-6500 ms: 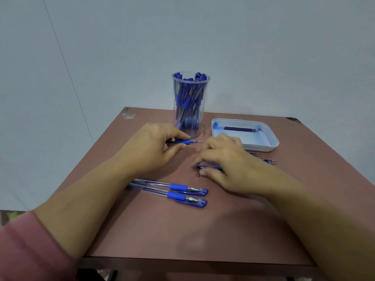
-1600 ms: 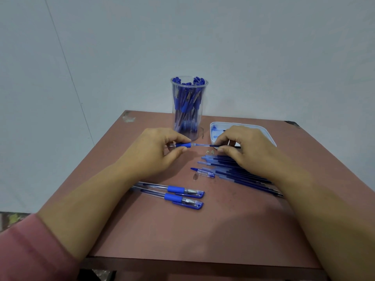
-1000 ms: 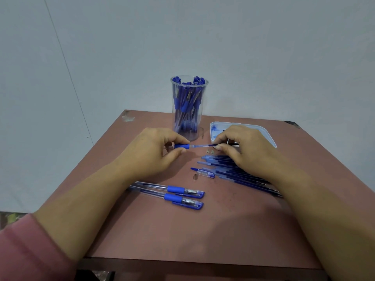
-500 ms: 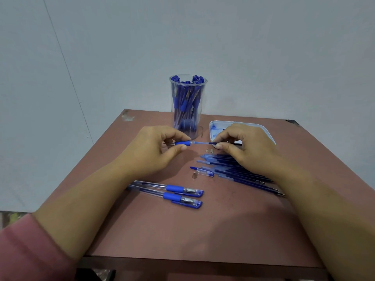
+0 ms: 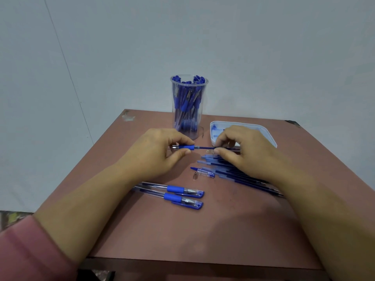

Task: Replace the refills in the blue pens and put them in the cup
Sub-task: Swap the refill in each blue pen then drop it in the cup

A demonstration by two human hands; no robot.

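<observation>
Left hand [image 5: 154, 153], in the head view, pinches the pen barrel [image 5: 185, 147] at its blue rubber sleeve between thumb and fingers; right hand [image 5: 245, 151] pinches the thin refill [image 5: 205, 148], whose end meets the barrel's open mouth. Both parts are held level above the table [image 5: 223, 230], in front of the cup [image 5: 188, 106]. Light and slender, the refill would likely flex if pushed off-axis, so a hold close to the barrel suits it.

No text or label can be read; any print on the pens [image 5: 183, 194] (perhaps brand marks) is too blurred.
</observation>
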